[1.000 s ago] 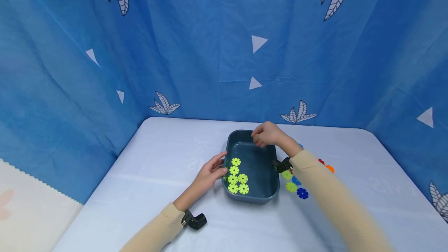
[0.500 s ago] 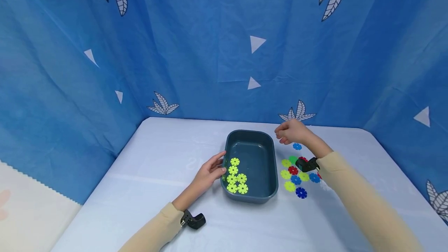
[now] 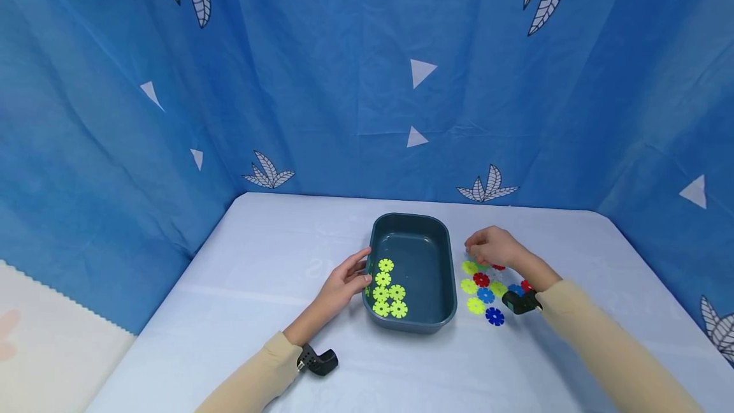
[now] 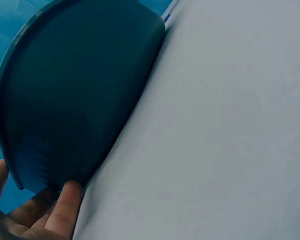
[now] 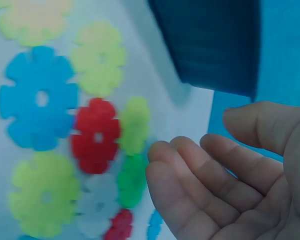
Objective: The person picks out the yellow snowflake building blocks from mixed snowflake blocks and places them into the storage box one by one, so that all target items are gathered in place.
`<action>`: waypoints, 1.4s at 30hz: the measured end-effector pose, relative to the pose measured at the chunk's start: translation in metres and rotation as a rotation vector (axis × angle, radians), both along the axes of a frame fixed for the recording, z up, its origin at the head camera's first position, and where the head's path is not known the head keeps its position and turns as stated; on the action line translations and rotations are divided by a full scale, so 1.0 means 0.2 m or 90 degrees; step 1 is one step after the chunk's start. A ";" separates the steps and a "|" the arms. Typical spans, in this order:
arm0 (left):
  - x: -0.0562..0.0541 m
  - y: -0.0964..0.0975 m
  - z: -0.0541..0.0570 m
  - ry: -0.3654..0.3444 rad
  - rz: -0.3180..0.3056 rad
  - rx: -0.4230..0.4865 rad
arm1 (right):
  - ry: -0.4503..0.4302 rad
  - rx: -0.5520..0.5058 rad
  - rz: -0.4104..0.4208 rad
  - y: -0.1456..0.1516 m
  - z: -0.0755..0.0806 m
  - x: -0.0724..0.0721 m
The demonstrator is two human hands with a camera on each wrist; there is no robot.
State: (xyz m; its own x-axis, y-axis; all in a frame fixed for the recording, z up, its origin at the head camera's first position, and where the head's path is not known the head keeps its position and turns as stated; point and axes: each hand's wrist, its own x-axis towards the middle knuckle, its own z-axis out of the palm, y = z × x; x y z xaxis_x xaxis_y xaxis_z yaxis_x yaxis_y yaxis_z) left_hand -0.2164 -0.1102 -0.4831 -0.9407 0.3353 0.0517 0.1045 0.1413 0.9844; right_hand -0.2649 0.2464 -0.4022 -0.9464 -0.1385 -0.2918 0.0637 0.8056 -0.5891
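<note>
My left hand point(image 3: 344, 282) rests against the left side of a dark teal plastic bin point(image 3: 427, 273), relaxed fingertips at its rim and outer wall. In the left wrist view the fingers point(image 4: 64, 212) lie at the lower part of that wall. Several yellow-green snowflake discs point(image 3: 398, 309) lie inside the bin at the near left. My right hand point(image 3: 494, 247) hovers over the far end of a loose group of discs, fingers loosely bent and thumb apart, nothing between them. Near its fingertips in the right wrist view are a green disc point(image 5: 131, 182) and a small blue disc point(image 5: 154, 225).
Right of the bin lie mixed discs on the white tablecloth point(image 3: 258, 260): red point(image 3: 481, 280), blue point(image 3: 485, 296), yellow-green point(image 3: 476, 306) and dark blue point(image 3: 495, 317). A blue patterned curtain point(image 3: 344, 81) hangs behind the table.
My right hand has left the space over the bin, moved right past the rim and come down toward the loose discs. The left hand has stayed at the bin's side.
</note>
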 end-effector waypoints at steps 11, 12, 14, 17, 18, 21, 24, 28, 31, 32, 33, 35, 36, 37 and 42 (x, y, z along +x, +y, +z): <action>0.00 0.00 0.00 0.001 0.001 -0.002 | 0.034 0.048 -0.001 0.01 -0.09 0.03; 0.00 0.00 0.00 0.001 0.001 -0.002 | 0.040 0.053 0.001 0.01 -0.10 0.03; 0.00 0.00 0.00 0.000 0.001 -0.001 | 0.049 0.060 -0.004 0.01 -0.11 0.03; 0.00 0.00 0.00 -0.002 0.000 0.003 | 0.061 0.068 -0.005 0.00 -0.13 0.03; 0.00 0.00 0.00 -0.002 -0.001 0.004 | 0.067 0.072 -0.001 0.00 -0.14 0.03; 0.00 0.00 0.00 -0.002 -0.002 0.007 | 0.075 0.080 0.000 -0.01 -0.15 0.03; 0.00 0.00 0.00 0.001 -0.003 0.003 | 0.083 0.086 0.010 -0.02 -0.15 0.04; 0.00 0.00 0.00 0.004 -0.003 0.000 | 0.087 0.087 0.019 -0.02 -0.15 0.04; 0.00 0.00 0.00 0.004 -0.003 0.000 | 0.087 0.091 0.023 -0.02 -0.14 0.04; 0.00 0.00 0.00 0.004 -0.003 0.000 | 0.084 0.094 0.023 -0.02 -0.14 0.04; 0.00 0.00 0.00 0.004 -0.003 -0.001 | 0.082 0.096 0.023 -0.02 -0.14 0.04; 0.00 0.00 0.00 0.004 -0.002 -0.002 | 0.077 0.101 0.022 -0.02 -0.13 0.04; 0.00 0.00 0.00 0.003 -0.001 -0.003 | 0.073 0.104 0.021 -0.02 -0.13 0.04; 0.00 0.00 0.00 0.003 -0.001 -0.003 | 0.070 0.105 0.021 -0.02 -0.13 0.03; 0.00 0.00 -0.01 0.002 -0.001 -0.003 | 0.051 0.120 0.025 -0.02 -0.13 0.03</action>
State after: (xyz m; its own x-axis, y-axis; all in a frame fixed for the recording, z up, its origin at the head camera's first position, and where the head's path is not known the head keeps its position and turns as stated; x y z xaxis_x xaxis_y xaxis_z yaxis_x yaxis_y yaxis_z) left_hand -0.2159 -0.1102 -0.4844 -0.9401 0.3368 0.0530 0.1079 0.1463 0.9833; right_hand -0.2596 0.2417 -0.4276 -0.9625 -0.1253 -0.2405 -0.0103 0.9030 -0.4294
